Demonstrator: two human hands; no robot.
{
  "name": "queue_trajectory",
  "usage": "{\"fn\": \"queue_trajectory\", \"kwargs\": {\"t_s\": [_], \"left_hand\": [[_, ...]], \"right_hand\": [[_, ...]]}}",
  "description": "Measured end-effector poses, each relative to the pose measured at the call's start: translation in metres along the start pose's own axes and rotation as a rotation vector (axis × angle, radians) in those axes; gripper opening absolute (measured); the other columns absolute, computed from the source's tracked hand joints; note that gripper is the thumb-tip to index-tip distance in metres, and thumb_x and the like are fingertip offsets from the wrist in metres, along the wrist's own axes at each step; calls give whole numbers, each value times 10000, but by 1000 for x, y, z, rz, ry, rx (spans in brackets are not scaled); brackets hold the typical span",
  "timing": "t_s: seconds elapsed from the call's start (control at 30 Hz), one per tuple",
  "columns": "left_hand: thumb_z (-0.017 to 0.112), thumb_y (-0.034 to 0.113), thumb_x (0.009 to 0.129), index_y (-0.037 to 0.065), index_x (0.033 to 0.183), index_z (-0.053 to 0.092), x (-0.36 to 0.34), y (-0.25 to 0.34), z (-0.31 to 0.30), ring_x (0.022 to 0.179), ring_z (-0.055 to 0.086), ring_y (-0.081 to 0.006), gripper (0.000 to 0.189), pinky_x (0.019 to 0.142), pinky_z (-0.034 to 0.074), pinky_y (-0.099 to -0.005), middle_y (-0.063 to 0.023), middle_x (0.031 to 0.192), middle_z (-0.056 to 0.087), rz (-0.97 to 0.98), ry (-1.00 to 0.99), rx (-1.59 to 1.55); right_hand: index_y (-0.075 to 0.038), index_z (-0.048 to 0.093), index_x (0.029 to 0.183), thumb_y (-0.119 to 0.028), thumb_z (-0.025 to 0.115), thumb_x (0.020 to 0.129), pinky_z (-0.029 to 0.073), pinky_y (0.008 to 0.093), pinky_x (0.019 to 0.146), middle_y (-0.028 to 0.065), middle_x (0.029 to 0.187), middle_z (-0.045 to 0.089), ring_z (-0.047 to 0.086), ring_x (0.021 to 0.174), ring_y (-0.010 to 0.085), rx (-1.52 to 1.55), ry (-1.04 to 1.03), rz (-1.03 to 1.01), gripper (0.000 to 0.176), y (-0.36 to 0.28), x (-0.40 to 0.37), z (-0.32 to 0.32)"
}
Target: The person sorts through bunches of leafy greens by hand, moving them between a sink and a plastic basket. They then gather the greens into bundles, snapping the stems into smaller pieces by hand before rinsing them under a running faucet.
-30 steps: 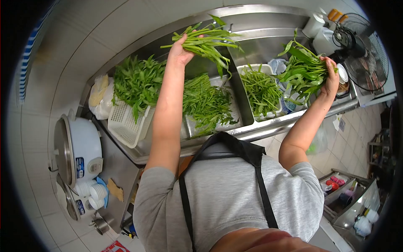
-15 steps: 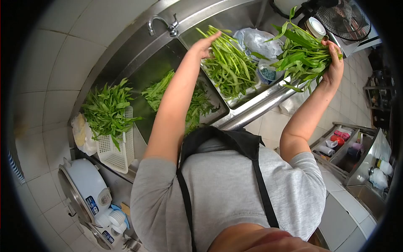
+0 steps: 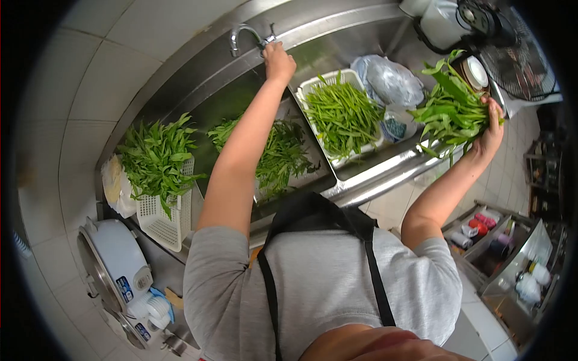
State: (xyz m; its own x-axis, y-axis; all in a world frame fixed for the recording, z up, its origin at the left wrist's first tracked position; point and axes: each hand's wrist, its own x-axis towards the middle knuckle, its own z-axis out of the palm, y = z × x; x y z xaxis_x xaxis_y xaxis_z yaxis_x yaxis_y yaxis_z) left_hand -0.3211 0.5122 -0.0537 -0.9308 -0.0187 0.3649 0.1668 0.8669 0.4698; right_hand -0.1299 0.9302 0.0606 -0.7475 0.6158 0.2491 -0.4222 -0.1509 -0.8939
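Leafy greens (image 3: pixel 454 111) are held bunched in the right hand (image 3: pixel 490 129) at the far right, over the sink (image 3: pixel 337 48) edge. The stems (image 3: pixel 343 117) carried a second ago are now laid in the white basket (image 3: pixel 313 85), and the freed left hand (image 3: pixel 279 60) is curled on the tap (image 3: pixel 244 33).

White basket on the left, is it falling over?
Sort of. The white basket leans tilted beside the sink, with leafy greens piled on it and hanging over its rim. Nothing else looks odd. The right hand grips a bunch; the left hand is at the tap.
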Motion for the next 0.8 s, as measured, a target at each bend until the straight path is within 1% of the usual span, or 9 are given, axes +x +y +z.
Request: {"fn": "queue_trajectory", "kwargs": {"t_s": [0.13, 0.27, 0.33, 0.4, 0.47, 0.53, 0.67, 0.73, 0.8], "left_hand": [[571, 66, 706, -52, 1248, 314, 44, -17, 25, 1210, 267, -384, 612, 1021, 234, -376, -246, 1312, 253, -73, 4, -89], [522, 56, 706, -68, 1237, 310, 76, -21, 26, 1163, 358, -358, 585, 972, 316, -356, -252, 1276, 317, -185, 14, -296], [520, 69, 708, -62, 1197, 378, 62, -23, 22, 1129, 409, -335, 526, 950, 345, -338, -235, 1237, 385, -129, 30, -264], [548, 105, 704, -29, 1127, 480, 50, -30, 14, 1071, 461, -336, 449, 934, 359, -346, -202, 1130, 494, 30, -361, -225], [554, 158, 750, 4, 1080, 541, 33, -45, 17, 1015, 520, -293, 365, 904, 384, -327, -157, 1046, 571, 242, -205, -180], [517, 189, 826, 10, 1127, 508, 18, -51, -2, 1076, 493, -217, 351, 903, 380, -305, -110, 1141, 534, -49, -491, -764], [506, 186, 864, -22, 1151, 463, -24, -86, -57, 1009, 540, -224, 356, 838, 457, -300, -157, 1119, 527, -731, -498, -1281], [511, 182, 861, -17, 1119, 483, -42, -111, -79, 951, 563, -213, 327, 787, 490, -300, -152, 1070, 544, -818, -555, -1378], [554, 205, 834, -8, 1086, 506, -51, -157, -74, 843, 575, -187, 333, 698, 494, -271, -113, 996, 563, -668, -624, -1410]], "right_hand": [[26, 551, 947, -124, 574, 807, 414, 287, 806, 113, 895, 595, 546, 863, 181, -53, -107, 112, 206, 12, 1, 26], [22, 568, 919, -104, 597, 789, 435, 263, 751, 107, 836, 613, 567, 807, 167, -131, -178, 141, 184, 14, -2, 49], [11, 573, 918, -115, 603, 787, 424, 246, 744, 102, 833, 614, 560, 787, 151, -143, -197, 145, 185, 11, -2, 61], [9, 575, 913, -122, 608, 783, 421, 240, 737, 94, 826, 613, 557, 780, 144, -126, -233, 185, 188, 15, -1, 81], [5, 581, 904, -128, 619, 771, 419, 229, 728, 80, 814, 610, 558, 767, 134, -115, -308, 234, 191, 25, -3, 109], [4, 583, 901, -134, 629, 764, 429, 227, 703, 75, 803, 613, 563, 739, 130, -125, -369, 298, 200, 33, -11, 148], [-7, 598, 863, -135, 642, 747, 463, 242, 634, 76, 794, 623, 578, 691, 128, -86, -643, 492, 178, 77, -39, 234], [-7, 584, 887, -167, 636, 758, 457, 240, 672, 76, 815, 618, 575, 726, 133, -56, -838, 666, 211, 97, -72, 287], [-10, 595, 851, -139, 640, 743, 468, 253, 628, 78, 773, 620, 579, 685, 141, -63, -980, 709, 175, 141, -105, 337]]}}
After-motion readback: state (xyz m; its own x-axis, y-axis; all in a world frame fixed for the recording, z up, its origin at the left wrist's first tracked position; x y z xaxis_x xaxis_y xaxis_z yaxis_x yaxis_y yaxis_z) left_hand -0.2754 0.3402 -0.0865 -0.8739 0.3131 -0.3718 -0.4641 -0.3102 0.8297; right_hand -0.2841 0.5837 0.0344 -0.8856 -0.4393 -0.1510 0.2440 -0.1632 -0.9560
